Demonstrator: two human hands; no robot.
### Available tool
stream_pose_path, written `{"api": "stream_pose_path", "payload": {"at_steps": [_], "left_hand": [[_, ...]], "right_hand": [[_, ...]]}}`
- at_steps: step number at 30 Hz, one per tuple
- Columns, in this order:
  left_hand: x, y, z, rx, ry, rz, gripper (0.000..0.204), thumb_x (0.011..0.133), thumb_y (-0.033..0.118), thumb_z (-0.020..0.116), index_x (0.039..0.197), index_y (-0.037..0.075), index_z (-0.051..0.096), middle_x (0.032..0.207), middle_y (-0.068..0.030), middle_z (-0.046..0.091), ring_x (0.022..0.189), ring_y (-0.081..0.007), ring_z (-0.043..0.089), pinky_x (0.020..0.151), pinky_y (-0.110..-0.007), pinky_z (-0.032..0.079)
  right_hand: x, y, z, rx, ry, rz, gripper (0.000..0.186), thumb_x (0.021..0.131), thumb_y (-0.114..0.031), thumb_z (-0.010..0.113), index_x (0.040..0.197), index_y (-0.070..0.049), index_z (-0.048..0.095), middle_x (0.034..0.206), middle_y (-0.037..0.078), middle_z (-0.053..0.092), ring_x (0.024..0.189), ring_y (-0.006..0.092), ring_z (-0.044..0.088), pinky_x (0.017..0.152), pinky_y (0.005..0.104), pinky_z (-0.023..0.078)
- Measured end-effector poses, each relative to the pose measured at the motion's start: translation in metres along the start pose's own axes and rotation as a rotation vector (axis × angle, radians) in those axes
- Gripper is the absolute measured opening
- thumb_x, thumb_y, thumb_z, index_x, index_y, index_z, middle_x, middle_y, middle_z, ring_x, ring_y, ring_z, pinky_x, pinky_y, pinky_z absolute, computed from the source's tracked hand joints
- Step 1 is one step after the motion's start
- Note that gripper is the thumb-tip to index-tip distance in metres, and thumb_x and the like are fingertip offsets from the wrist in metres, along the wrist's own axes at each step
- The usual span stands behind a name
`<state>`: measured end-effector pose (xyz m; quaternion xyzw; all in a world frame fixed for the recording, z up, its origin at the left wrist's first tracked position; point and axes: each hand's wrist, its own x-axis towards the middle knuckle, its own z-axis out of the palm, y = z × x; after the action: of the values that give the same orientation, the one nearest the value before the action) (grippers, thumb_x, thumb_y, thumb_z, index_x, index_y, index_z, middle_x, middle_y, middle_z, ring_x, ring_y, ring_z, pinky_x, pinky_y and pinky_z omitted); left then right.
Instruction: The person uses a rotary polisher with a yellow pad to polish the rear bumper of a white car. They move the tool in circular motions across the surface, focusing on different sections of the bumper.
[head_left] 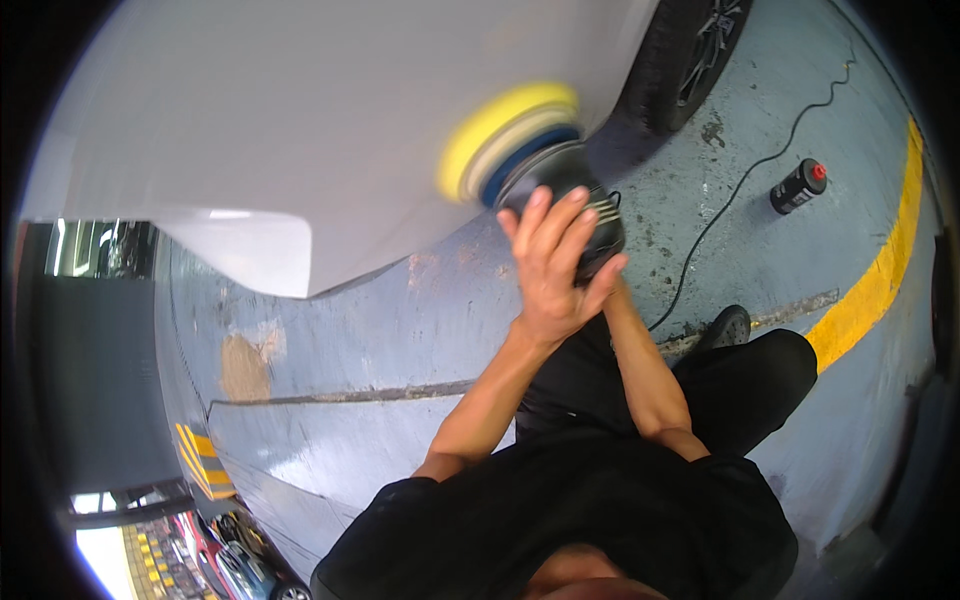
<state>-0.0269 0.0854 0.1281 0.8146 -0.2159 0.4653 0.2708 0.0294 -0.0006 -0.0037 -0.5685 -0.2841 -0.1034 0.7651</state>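
Note:
A black polisher (pixel 600 216) with a blue backing plate and a yellow foam pad (pixel 512 122) is held up against the pale grey car body panel (pixel 330 120). The pad's rim looks smeared by motion. Across the polisher's housing lies my left hand (pixel 556 262), its fingers long over the top and its thumb toward the rear end. My right hand (pixel 618 292) is at the rear of the polisher and closed on it, with most of its fingers hidden behind my left hand and the tool.
A dark cord (pixel 735 195) runs over the grey painted floor (pixel 420 350). On the right stands a black bottle with a red cap (pixel 800 187), near a yellow floor line (pixel 880 285). The car's wheel (pixel 690 65) is at the top. My shoe (pixel 728 328) rests near the cord.

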Motion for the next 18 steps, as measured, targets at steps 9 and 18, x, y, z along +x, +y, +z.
{"api": "stream_pose_path", "payload": {"at_steps": [9, 18], "left_hand": [[-0.021, 0.001, -0.01, 0.097, 0.012, -0.06, 0.06, 0.097, 0.039, 0.073, 0.14, 0.002, 0.054, 0.149, -0.0218, 0.054, 0.149, -0.0433, 0.037, 0.127, -0.057, 0.017], [-0.105, -0.03, -0.072, 0.21, 0.233, -0.226, 0.074, 0.107, 0.061, 0.046, 0.152, 0.004, 0.032, 0.16, -0.0279, 0.029, 0.153, -0.0442, 0.028, 0.125, -0.061, 0.022]], "right_hand": [[-0.006, 0.008, 0.01, -0.043, -0.024, -0.031, 0.086, 0.062, -0.043, 0.093, 0.132, -0.002, 0.066, 0.111, 0.013, 0.077, 0.096, 0.0304, 0.076, 0.086, 0.0389, 0.059], [0.006, -0.015, 0.026, -0.424, -0.289, -0.283, 0.091, 0.047, -0.039, 0.094, 0.128, -0.006, 0.07, 0.097, 0.007, 0.072, 0.083, 0.0261, 0.069, 0.074, 0.0376, 0.048]]}}
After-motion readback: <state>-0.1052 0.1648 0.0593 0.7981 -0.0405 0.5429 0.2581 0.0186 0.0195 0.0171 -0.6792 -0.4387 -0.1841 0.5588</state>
